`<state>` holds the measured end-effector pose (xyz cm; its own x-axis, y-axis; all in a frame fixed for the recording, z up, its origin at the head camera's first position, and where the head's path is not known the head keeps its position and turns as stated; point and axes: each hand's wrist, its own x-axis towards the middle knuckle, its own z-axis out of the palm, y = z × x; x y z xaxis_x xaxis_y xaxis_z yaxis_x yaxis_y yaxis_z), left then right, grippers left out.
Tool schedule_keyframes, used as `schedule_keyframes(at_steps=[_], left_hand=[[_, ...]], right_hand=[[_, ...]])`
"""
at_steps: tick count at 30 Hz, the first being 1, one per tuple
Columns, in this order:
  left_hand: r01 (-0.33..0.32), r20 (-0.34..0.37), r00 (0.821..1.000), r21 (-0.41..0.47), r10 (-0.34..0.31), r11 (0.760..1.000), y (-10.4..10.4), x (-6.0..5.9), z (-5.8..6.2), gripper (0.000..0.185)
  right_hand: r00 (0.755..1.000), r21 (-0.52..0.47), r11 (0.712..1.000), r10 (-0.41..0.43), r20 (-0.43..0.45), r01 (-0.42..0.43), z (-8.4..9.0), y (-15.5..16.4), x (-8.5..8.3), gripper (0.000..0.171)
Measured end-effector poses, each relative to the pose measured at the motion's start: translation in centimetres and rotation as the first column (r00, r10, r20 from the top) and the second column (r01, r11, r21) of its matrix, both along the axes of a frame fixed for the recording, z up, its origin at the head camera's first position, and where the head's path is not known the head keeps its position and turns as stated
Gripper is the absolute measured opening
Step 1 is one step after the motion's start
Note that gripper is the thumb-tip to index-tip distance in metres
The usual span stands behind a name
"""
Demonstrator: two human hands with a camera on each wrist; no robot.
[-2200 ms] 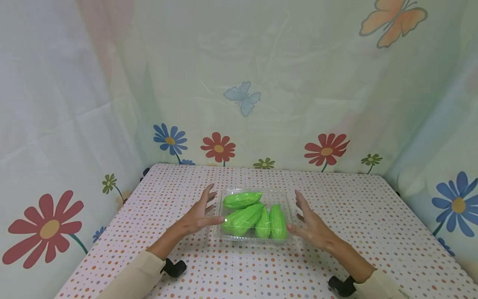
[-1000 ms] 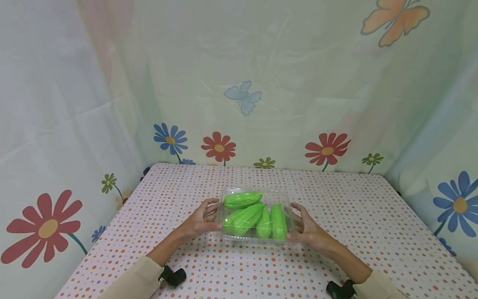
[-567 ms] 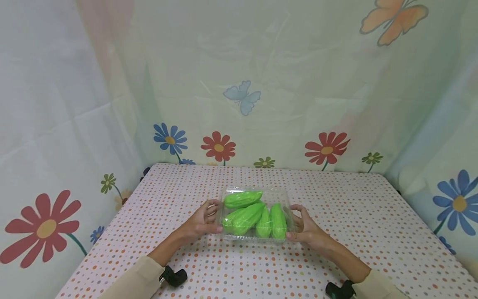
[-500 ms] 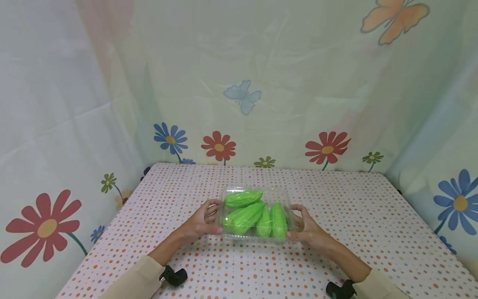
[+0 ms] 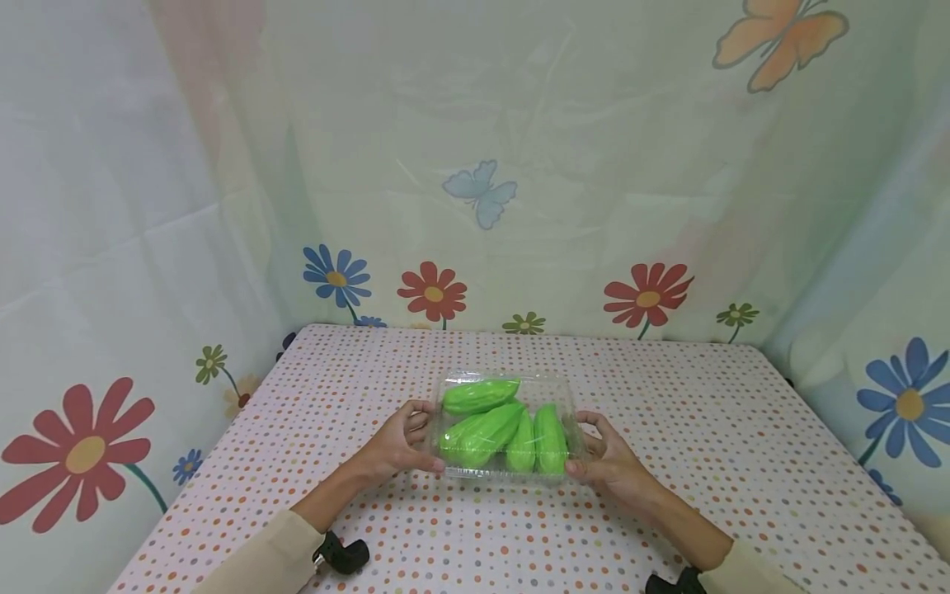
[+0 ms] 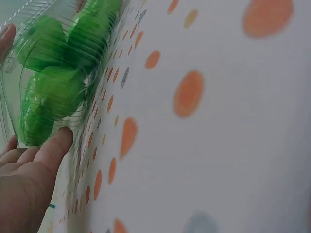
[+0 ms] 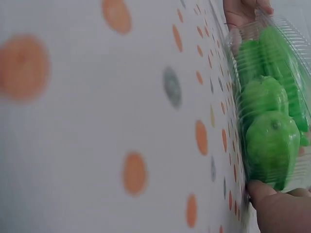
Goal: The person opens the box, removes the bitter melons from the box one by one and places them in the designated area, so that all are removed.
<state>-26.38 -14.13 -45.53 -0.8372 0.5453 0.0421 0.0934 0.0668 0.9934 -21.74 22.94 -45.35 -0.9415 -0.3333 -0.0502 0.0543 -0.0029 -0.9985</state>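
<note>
A clear plastic clamshell box sits on the dotted tablecloth and holds several green ridged gourds. My left hand grips the box's left end, thumb at the front corner and fingers curled over the rim. My right hand grips the right end the same way. In the left wrist view my thumb presses the box wall beside the gourds. In the right wrist view my thumb touches the box under a gourd.
Floral and butterfly printed curtains close in the table at the back and both sides. Black wrist camera mounts sit on my forearms near the front edge. Dotted cloth spreads out on either side of the box.
My hands went from spread beside the box to gripping its two ends. Over the last second the box and hands barely shifted.
</note>
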Motion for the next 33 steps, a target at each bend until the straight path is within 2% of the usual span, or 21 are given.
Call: schedule_keyframes(at_steps=[5, 10, 15, 22, 28, 33], left_hand=[[-0.024, 0.025, 0.999, 0.043, 0.022, 0.999, 0.2, 0.1, -0.3, 0.094], [-0.095, 0.021, 0.995, 0.054, 0.094, 0.994, 0.5, 0.0, -0.5, 0.086], [-0.166, 0.006, 0.986, 0.045, 0.165, 0.985, 0.6, 0.1, -0.7, 0.072], [-0.191, 0.010, 0.981, 0.077, 0.191, 0.978, 0.7, 0.3, -1.0, 0.055], [-0.209, 0.009, 0.978, 0.056, 0.209, 0.976, 0.7, 0.7, -1.1, 0.048], [-0.190, 0.000, 0.982, 0.059, 0.191, 0.980, 0.6, 0.9, -1.2, 0.046]], right_hand=[[0.998, -0.040, 0.998, -0.055, 0.009, 0.056, 0.3, -0.2, 0.3, 0.082], [0.989, -0.040, 0.988, -0.147, 0.010, 0.148, 0.6, -0.5, 0.6, 0.079], [0.983, -0.042, 0.982, -0.182, 0.010, 0.182, 0.5, -0.7, 0.8, 0.075], [0.971, -0.003, 0.971, -0.239, 0.002, 0.239, 0.2, -0.9, 0.8, 0.064], [0.959, 0.040, 0.958, -0.283, -0.015, 0.283, 0.0, -0.9, 0.8, 0.055], [0.948, 0.041, 0.947, -0.318, -0.011, 0.318, 0.0, -1.0, 1.0, 0.041]])
